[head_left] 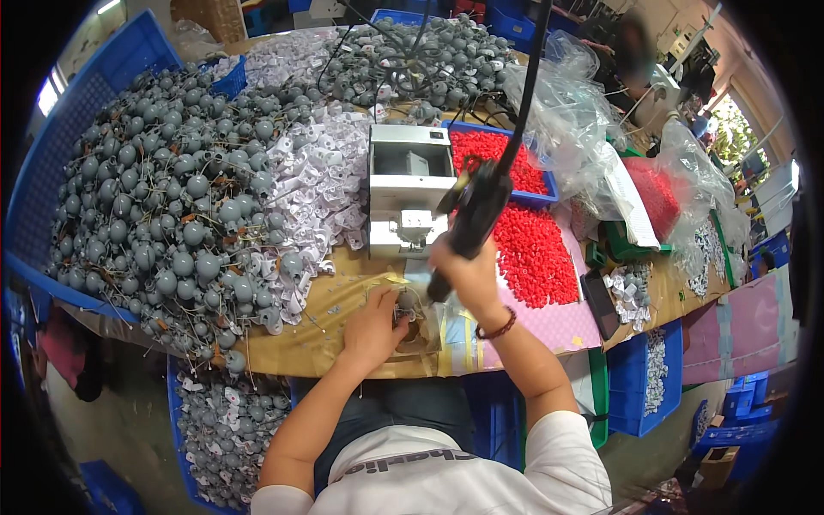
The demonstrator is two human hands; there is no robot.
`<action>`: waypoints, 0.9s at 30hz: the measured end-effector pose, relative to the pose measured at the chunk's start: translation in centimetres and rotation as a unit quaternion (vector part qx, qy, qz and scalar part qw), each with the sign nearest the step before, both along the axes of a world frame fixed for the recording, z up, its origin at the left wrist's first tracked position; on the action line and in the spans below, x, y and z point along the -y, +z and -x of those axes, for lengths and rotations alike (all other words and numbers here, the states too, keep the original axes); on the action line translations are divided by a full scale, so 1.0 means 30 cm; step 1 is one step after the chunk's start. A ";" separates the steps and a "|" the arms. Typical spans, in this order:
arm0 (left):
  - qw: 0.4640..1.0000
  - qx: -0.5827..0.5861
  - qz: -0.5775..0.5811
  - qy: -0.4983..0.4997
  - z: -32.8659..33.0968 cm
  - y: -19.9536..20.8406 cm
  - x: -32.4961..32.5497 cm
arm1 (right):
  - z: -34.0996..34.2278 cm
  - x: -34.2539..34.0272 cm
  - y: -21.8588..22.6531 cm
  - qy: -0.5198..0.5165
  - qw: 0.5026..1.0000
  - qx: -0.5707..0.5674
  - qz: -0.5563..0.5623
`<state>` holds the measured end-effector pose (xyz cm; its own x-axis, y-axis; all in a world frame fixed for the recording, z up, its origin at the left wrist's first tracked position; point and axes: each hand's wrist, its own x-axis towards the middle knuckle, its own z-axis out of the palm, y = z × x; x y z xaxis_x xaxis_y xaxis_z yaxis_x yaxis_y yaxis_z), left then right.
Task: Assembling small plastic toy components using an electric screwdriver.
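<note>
My right hand [470,276] is wrapped round the grip of a black power screwdriver [482,206], which hangs from a thick dark cord and slants down to the left. Its lower end is near the table beside my left hand [371,324]. That hand rests on the brown table covering, thumb and fingers curled round a small grey ball-shaped part [406,300]. Just beyond the hands stands a white and grey box-shaped machine [410,190] with a small white block on its front.
Grey ball-shaped parts [184,215] with wires heap up on the left, beside white plastic pieces [313,176]. To the right lie small red parts [534,257], with more in a blue tray [539,199]. Clear plastic bags [566,94] sit farther back. Blue bins [635,378] stand below the table edge.
</note>
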<state>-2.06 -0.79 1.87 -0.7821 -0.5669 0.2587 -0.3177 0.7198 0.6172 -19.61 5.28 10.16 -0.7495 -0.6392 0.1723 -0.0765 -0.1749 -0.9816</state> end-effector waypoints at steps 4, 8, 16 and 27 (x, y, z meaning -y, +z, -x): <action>0.999 -0.031 0.002 -0.026 -0.010 0.001 -0.002 | 0.210 -0.032 -0.142 -0.073 0.996 -0.021 -0.043; 0.994 -0.085 0.064 -0.022 -0.031 -0.041 -0.012 | 0.153 -0.103 -0.267 -0.084 0.948 -0.295 -0.091; 0.995 -0.072 0.065 -0.025 -0.021 -0.032 -0.020 | -0.040 -0.095 -0.313 0.126 0.970 -0.155 -0.139; 0.991 -0.008 -0.114 -0.070 -0.228 0.046 0.001 | 0.039 -0.109 -0.254 0.180 0.981 0.060 -0.044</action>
<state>4.79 -0.84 3.26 -0.8547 -0.4975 0.1482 -0.2135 0.5972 0.7732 -20.78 8.53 2.54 -0.4832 -0.8750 0.0294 0.0925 -0.0844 -0.9921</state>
